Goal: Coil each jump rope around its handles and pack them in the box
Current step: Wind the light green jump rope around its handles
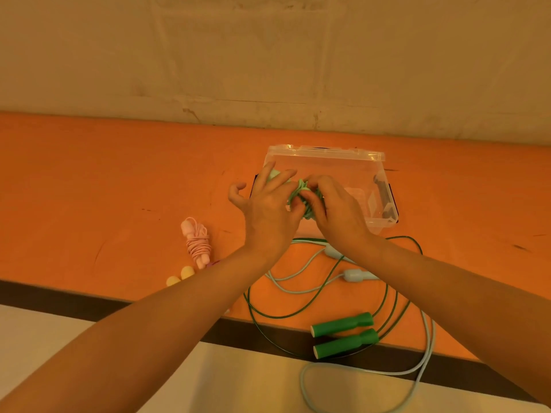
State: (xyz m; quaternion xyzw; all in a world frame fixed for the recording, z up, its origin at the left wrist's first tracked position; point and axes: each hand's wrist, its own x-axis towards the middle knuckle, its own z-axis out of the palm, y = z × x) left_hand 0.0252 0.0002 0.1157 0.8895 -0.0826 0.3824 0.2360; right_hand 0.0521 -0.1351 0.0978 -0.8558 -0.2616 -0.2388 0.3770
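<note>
Both hands hold a coiled light green jump rope over the near edge of the clear plastic box.

The left hand has its grip clamped on the bundle's left end, and the right hand pinches the wound cord. On the orange tabletop, a coiled pink jump rope lies to the left near two yellow handles. Nearer the person, a dark green jump rope and a pale blue jump rope lie uncoiled and tangled together.
</note>
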